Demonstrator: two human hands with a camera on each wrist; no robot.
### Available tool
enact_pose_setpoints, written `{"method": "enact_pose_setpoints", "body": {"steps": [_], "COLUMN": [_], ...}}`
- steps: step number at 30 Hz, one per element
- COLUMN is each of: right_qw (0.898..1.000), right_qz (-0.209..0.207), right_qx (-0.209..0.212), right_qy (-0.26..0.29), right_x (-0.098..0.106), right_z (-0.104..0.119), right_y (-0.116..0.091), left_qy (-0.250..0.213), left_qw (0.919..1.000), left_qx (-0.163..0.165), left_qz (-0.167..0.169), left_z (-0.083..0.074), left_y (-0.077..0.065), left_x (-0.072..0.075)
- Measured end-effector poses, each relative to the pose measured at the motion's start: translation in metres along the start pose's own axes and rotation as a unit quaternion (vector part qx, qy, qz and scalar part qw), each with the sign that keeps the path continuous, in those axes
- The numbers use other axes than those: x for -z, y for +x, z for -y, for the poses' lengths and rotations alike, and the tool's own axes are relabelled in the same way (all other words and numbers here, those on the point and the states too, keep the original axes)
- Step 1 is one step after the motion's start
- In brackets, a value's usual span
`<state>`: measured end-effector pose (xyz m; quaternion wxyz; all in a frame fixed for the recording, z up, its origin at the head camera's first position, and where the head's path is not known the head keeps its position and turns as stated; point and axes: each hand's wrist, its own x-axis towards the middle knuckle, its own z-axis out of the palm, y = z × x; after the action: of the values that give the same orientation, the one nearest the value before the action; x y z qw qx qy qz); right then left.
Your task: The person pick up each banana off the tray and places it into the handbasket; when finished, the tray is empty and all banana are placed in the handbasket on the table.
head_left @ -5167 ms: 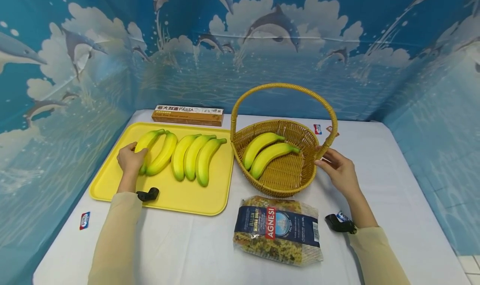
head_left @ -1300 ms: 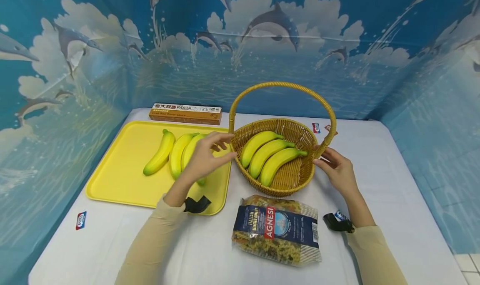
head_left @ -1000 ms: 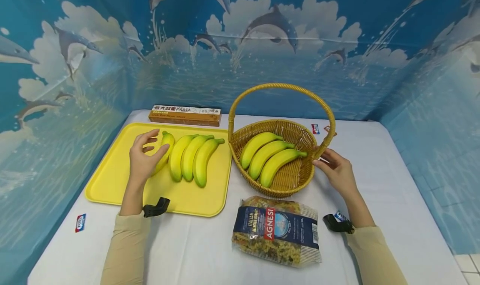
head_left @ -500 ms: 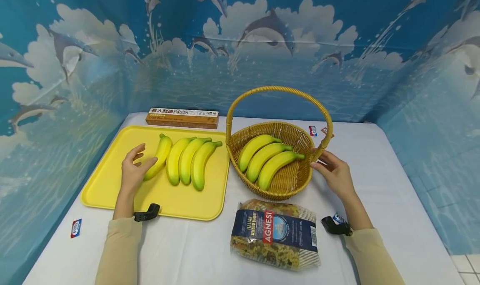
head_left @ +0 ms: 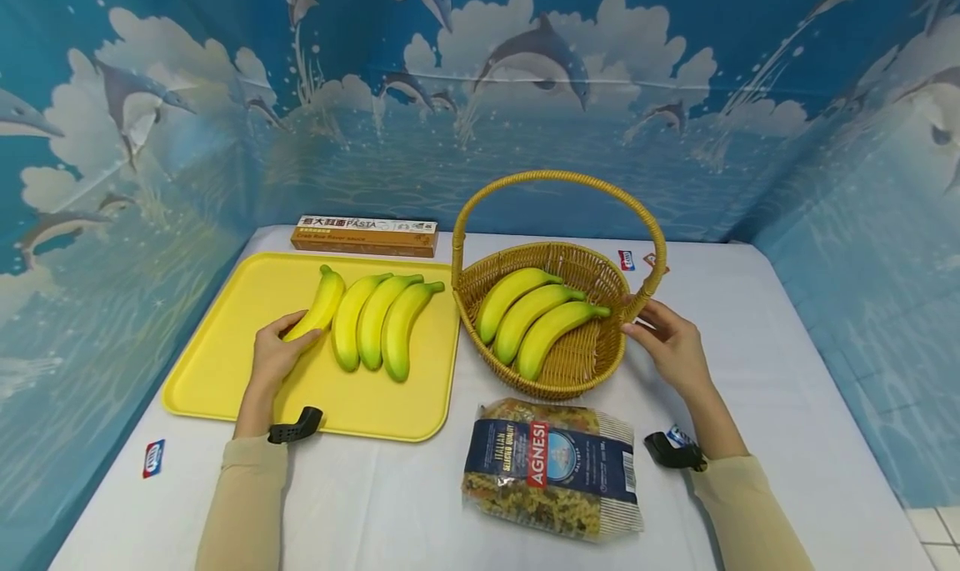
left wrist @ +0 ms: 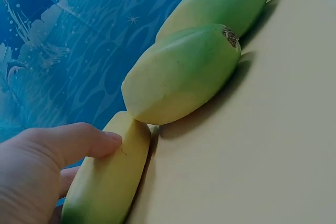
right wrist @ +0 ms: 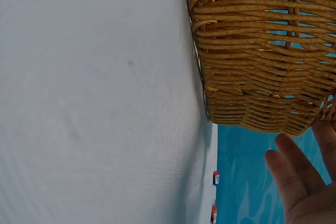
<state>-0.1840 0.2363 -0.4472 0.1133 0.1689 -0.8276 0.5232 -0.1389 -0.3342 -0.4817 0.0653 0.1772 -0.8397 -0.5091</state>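
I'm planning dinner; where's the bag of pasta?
In the head view, the bag lies slightly right of centre on the table, just in front of the basket.

The head view looks forward and down over the white surface point(head_left: 360, 504), far enough back to span the left hand point(head_left: 277, 352), the right hand point(head_left: 678, 354) and the dolphin curtain point(head_left: 525, 150) behind. The left wrist view, steeply tilted, looks low and very near along the yellow tray point(head_left: 352, 408); it shares the held banana point(left wrist: 110, 177) with the head view. The right wrist view lies turned sideways, close against the wicker basket point(right wrist: 262, 51), showing its outer wall; the head view sees that basket from above.
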Motion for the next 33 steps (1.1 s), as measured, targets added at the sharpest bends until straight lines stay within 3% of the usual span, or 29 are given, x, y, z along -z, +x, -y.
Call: {"method": "enact_pose_setpoints", "body": {"steps": [5, 8, 11, 15, 19, 24, 29, 33], "right_qw": [1.0, 1.0, 1.0, 1.0, 1.0, 1.0, 1.0, 1.0], "right_qz": [0.004, 0.005, 0.006, 0.005, 0.005, 0.005, 0.0, 0.001], "right_qx": [0.001, 0.0, -0.001, 0.002, 0.0, -0.005, -0.011, -0.005], "right_qy": [-0.004, -0.008, -0.009, -0.006, -0.001, 0.007, -0.003, 0.002], "right_x": [-0.001, -0.002, -0.002, -0.002, -0.001, -0.001, 0.0, -0.001], "right_z": [0.023, 0.031, 0.032, 0.03, 0.03, 0.026, 0.008, 0.008], "right_y": [-0.001, -0.001, -0.001, 0.0, 0.0, -0.001, 0.0, 0.0], "left_qy": [0.002, -0.004, -0.024, -0.077, -0.131, -0.151, -0.118, -0.072], "left_qw": [0.9995, 0.9982, 0.9949, 0.9839, 0.9613, 0.9273, 0.9089, 0.8984], "left_qx": [0.011, 0.001, -0.033, -0.119, -0.226, -0.338, -0.4, -0.427], "left_qz": [-0.03, -0.06, -0.092, -0.109, -0.088, -0.051, 0.013, 0.071], "left_z": [-0.011, -0.023, -0.04, -0.069, -0.099, -0.135, -0.162, -0.172], "left_y": [-0.005, -0.01, -0.017, -0.031, -0.05, -0.079, -0.101, -0.108], "left_x": [0.006, 0.012, 0.015, 0.012, 0.0, -0.025, -0.058, -0.092]}}
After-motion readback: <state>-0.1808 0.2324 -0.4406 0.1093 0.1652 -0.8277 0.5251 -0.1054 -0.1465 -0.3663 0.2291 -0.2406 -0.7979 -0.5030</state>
